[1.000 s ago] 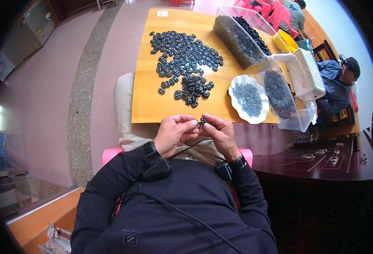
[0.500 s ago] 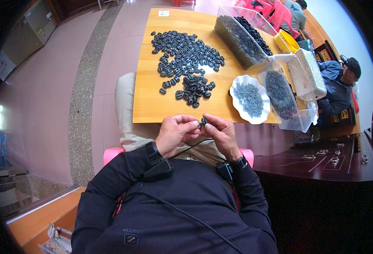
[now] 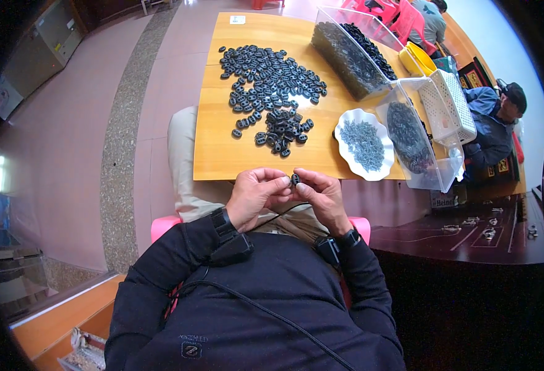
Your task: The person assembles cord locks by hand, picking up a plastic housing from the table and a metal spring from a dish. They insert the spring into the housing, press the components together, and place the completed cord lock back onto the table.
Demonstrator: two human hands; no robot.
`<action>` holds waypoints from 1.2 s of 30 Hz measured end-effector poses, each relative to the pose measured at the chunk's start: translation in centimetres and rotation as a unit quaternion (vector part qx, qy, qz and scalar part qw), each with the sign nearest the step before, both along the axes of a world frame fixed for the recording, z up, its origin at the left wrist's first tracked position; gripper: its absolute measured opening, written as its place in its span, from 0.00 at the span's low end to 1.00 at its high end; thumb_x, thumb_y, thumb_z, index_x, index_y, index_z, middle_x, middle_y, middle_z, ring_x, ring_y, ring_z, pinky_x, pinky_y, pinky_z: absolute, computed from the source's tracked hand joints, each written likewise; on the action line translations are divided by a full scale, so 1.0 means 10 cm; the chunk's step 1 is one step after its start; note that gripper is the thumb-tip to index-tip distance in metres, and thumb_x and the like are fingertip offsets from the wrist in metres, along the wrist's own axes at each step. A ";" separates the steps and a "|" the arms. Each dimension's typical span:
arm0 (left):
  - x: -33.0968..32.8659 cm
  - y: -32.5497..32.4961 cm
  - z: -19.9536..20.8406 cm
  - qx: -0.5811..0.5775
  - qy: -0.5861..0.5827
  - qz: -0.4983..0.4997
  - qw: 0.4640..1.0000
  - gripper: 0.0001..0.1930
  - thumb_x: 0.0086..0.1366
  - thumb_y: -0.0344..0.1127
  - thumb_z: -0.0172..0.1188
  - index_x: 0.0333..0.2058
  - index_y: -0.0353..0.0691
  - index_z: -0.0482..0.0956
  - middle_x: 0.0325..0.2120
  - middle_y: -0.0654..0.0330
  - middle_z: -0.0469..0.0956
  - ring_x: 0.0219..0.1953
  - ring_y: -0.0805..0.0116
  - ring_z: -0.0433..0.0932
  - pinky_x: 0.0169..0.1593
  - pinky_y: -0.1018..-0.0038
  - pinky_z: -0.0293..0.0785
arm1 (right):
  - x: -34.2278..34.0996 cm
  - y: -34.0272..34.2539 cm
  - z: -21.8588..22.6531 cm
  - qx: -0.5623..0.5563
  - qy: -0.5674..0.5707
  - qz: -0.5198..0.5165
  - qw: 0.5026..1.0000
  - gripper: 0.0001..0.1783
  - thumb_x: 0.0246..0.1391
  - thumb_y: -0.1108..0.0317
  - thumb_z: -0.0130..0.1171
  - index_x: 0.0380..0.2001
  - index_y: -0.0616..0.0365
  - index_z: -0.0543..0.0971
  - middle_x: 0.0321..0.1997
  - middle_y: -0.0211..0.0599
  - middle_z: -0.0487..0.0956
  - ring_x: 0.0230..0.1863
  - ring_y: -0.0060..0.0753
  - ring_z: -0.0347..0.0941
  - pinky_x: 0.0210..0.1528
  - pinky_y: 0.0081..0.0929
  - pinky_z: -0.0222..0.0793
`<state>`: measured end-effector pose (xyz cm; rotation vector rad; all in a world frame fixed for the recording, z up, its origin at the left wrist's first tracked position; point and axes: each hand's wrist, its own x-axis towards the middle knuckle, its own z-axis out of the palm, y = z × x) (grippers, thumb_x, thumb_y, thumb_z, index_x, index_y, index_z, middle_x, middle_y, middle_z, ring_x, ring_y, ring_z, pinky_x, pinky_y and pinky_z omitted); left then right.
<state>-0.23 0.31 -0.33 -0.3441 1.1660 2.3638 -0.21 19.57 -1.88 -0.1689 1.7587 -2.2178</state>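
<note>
Piece [image 3: 295, 179], small black one, pinched in right hand [image 3: 322, 196] by near edge of table [image 3: 222, 157]; left hand [image 3: 254, 195] pinching right beside, can't tell what. Fiddly two-handed fitting step, seemingly; next move wants steady fingers.

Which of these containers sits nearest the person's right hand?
The wavy-rimmed white dish, holding small grey pieces. The smaller clear bin, larger clear bin, perforated white basket and yellow container all stand farther from the right hand.
</note>
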 end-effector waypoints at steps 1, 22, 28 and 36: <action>0.00 0.00 -0.01 0.004 0.002 -0.004 1.000 0.07 0.62 0.27 0.60 0.37 0.31 0.76 0.29 0.58 0.79 0.29 0.74 0.79 0.34 0.81 0.80 | 0.00 0.00 0.00 0.004 0.004 0.002 1.000 0.18 0.58 0.76 0.56 0.52 0.66 0.73 0.44 0.43 0.79 0.42 0.31 0.78 0.46 0.30 0.78; 0.01 0.00 -0.10 0.060 -0.008 -0.052 0.997 0.05 0.63 0.29 0.59 0.36 0.33 0.78 0.29 0.59 0.79 0.30 0.74 0.78 0.35 0.80 0.78 | 0.02 0.00 0.06 0.027 0.061 0.010 0.998 0.16 0.56 0.79 0.57 0.49 0.68 0.76 0.40 0.40 0.81 0.39 0.26 0.78 0.43 0.22 0.76; 0.02 -0.02 -0.08 0.077 -0.011 -0.080 0.994 0.05 0.63 0.29 0.59 0.35 0.34 0.77 0.29 0.58 0.79 0.29 0.73 0.78 0.34 0.79 0.78 | 0.05 0.00 0.13 0.013 0.052 0.016 0.998 0.15 0.56 0.79 0.57 0.47 0.68 0.76 0.39 0.39 0.81 0.38 0.26 0.78 0.43 0.22 0.76; 0.03 0.01 -0.05 0.096 0.004 -0.099 0.990 0.06 0.64 0.33 0.60 0.34 0.36 0.76 0.29 0.59 0.79 0.29 0.73 0.79 0.35 0.79 0.79 | 0.07 -0.05 0.16 0.021 0.019 0.047 0.998 0.14 0.57 0.77 0.57 0.47 0.66 0.77 0.41 0.37 0.81 0.41 0.24 0.76 0.45 0.22 0.73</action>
